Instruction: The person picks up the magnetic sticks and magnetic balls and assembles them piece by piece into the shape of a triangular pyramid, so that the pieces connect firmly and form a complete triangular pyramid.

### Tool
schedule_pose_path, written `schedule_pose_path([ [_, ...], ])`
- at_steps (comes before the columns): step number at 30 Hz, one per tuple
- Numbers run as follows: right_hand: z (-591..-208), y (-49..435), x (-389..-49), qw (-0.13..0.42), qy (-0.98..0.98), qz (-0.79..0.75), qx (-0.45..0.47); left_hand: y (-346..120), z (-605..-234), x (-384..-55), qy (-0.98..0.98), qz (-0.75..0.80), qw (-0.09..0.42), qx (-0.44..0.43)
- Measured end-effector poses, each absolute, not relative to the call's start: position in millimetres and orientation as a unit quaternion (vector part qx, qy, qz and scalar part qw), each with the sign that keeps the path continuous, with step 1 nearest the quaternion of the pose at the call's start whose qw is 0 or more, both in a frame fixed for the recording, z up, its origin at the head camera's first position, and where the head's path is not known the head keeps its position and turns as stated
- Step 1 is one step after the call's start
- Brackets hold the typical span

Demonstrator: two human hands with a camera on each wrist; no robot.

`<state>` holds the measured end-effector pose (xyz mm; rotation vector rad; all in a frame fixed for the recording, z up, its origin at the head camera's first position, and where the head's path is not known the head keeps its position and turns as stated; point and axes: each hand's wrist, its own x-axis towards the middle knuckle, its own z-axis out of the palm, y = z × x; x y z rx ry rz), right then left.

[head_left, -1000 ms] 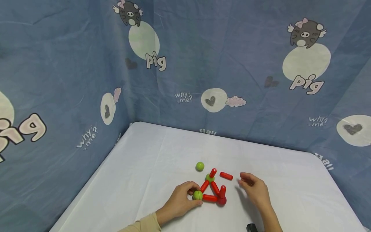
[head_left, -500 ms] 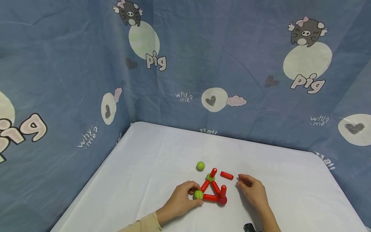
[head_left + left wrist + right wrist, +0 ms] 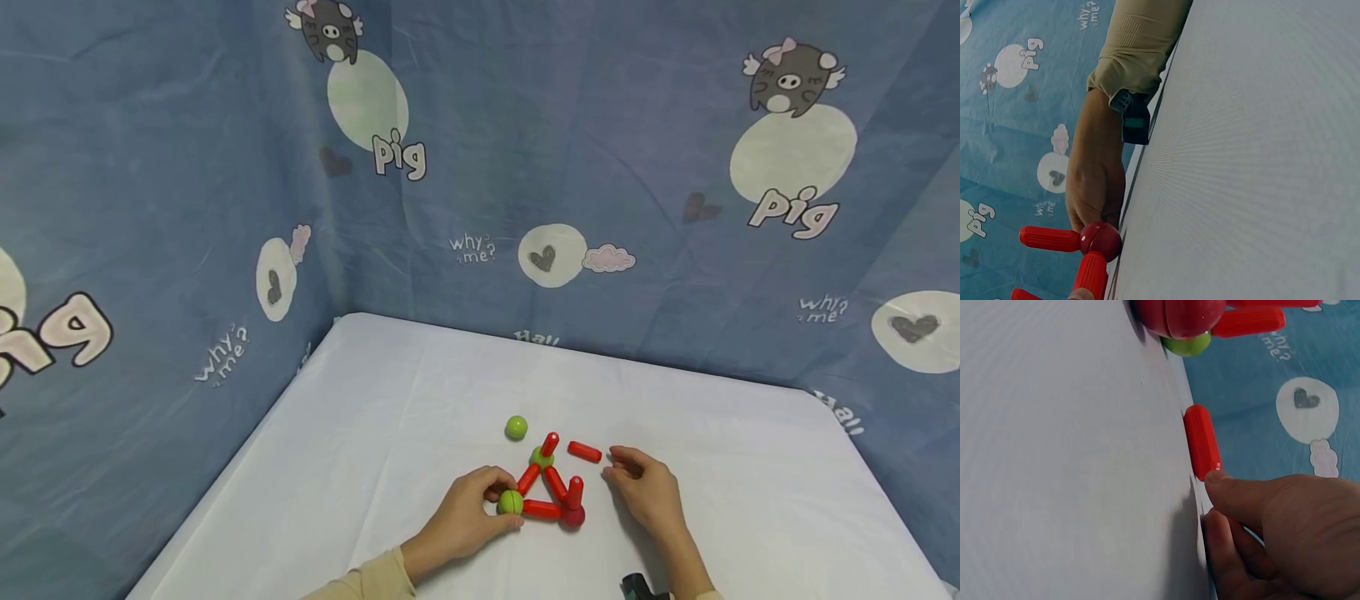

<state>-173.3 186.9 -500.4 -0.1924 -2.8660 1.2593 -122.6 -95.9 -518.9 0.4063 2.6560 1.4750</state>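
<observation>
My left hand [image 3: 468,512] holds a green ball [image 3: 511,502] between thumb and fingers. That ball forms the left corner of a flat triangle of red rods; a red ball [image 3: 573,516] is the right corner, another green ball [image 3: 542,457] the far one. One red rod [image 3: 574,492] stands up from the red ball, a second upright rod [image 3: 551,444] from the far green ball. My right hand [image 3: 648,496] is just right of a loose red rod [image 3: 585,452], thumb and fingers parted. In the right wrist view the thumb tip overlaps the near end of this rod [image 3: 1202,442].
A loose green ball [image 3: 516,427] lies beyond the triangle, left of the loose rod. White cloth [image 3: 420,400] covers the table, and a blue printed curtain [image 3: 465,167] hangs along its back and left. A black device [image 3: 637,586] sits at my right wrist.
My right hand has moved a little left, closer to the loose red rod. The left hand keeps its hold on the green ball, and the triangle stays in place.
</observation>
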Motion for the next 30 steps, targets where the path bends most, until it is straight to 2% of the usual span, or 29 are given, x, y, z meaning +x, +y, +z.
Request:
schedule_pose_path([
  [30, -506.0, 173.2, -180.7, 0.027, -0.925, 0.374, -0.057, -95.9, -519.3, -122.6, 0.866, 0.479, 0.026, 0.142],
])
